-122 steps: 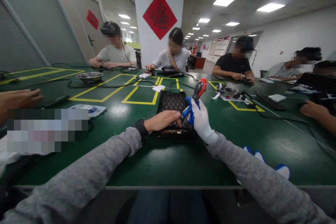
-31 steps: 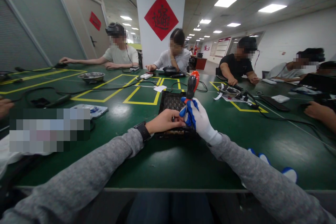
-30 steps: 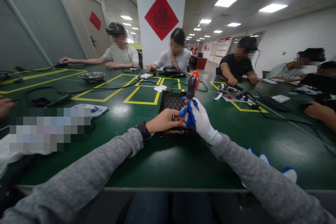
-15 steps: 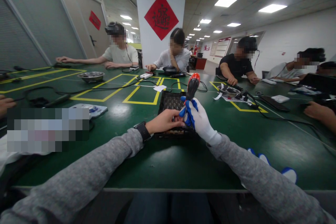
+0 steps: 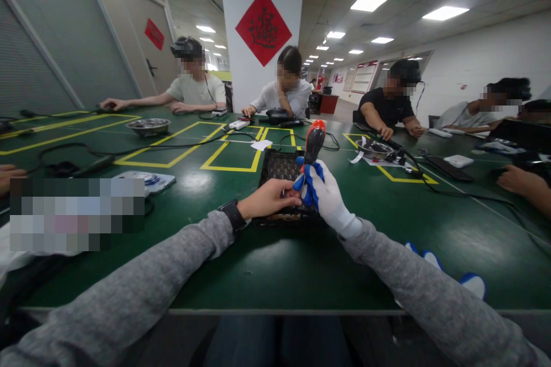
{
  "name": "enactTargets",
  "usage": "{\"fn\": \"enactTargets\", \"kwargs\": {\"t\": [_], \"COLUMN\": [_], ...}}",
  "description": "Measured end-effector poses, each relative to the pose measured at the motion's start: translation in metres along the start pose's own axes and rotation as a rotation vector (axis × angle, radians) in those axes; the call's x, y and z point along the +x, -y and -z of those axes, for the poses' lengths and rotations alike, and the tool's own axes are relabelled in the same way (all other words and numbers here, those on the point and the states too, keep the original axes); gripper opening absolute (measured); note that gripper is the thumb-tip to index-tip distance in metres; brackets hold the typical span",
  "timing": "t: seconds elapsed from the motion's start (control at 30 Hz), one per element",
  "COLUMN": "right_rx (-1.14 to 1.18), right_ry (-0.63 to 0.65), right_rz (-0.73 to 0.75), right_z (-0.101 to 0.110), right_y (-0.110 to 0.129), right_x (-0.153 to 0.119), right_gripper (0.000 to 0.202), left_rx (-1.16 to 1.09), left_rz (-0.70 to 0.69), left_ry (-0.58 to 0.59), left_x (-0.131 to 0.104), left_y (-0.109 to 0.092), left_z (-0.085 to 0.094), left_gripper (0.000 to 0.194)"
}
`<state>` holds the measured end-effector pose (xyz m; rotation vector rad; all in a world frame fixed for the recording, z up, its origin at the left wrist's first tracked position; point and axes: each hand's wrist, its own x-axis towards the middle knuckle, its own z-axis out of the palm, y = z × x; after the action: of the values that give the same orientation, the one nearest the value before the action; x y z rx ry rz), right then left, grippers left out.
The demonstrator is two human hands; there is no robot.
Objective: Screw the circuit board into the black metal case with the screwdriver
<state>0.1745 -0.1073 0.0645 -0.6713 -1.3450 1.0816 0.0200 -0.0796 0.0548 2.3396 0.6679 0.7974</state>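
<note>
A screwdriver with a red and black handle (image 5: 316, 139) stands nearly upright over a black tray-like case (image 5: 275, 165). My right hand (image 5: 327, 192), in a white and blue glove, is wrapped round the lower part of the screwdriver. Bare and wearing a dark wristband, my left hand (image 5: 272, 198) pinches at the right hand's fingertips, over the case's near part. What its fingers hold is hidden. The screwdriver's tip cannot be made out.
On the green table (image 5: 193, 275) lie yellow tape outlines, cables, a metal bowl (image 5: 148, 126) at the left, another bowl (image 5: 375, 149) at the right and a blue-and-white glove (image 5: 473, 285) near my right sleeve. Several people sit around the table.
The view has shifted very slightly. Both my hands and the screwdriver hold nearly the same place. At the far left, a person's outstretched hand has drawn in a little.
</note>
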Motion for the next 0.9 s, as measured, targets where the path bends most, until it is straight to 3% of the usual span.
{"fn": "enactTargets", "kwargs": {"t": [0.2, 0.43, 0.67, 0.9], "right_rx": [0.006, 0.015, 0.033, 0.043], "right_ry": [-0.025, -0.020, -0.023, -0.006], "right_rz": [-0.028, -0.011, -0.018, -0.015], "right_z": [0.0016, 0.0025, 0.0046, 0.0018], "right_y": [-0.0009, -0.0011, -0.0059, -0.0018], "right_x": [0.0009, 0.0012, 0.0032, 0.0015], "right_gripper": [0.040, 0.040, 0.039, 0.041], "left_rx": [-0.003, -0.007, -0.028, -0.014], "left_rz": [-0.050, 0.048, -0.032, 0.038], "left_ry": [0.040, 0.003, 0.034, -0.008], "left_x": [-0.0001, -0.0002, -0.0006, 0.0003], "left_y": [0.0002, 0.0000, 0.0009, -0.0003], "left_z": [0.0011, -0.0003, 0.0009, -0.0009], "left_gripper": [0.021, 0.029, 0.023, 0.027]}}
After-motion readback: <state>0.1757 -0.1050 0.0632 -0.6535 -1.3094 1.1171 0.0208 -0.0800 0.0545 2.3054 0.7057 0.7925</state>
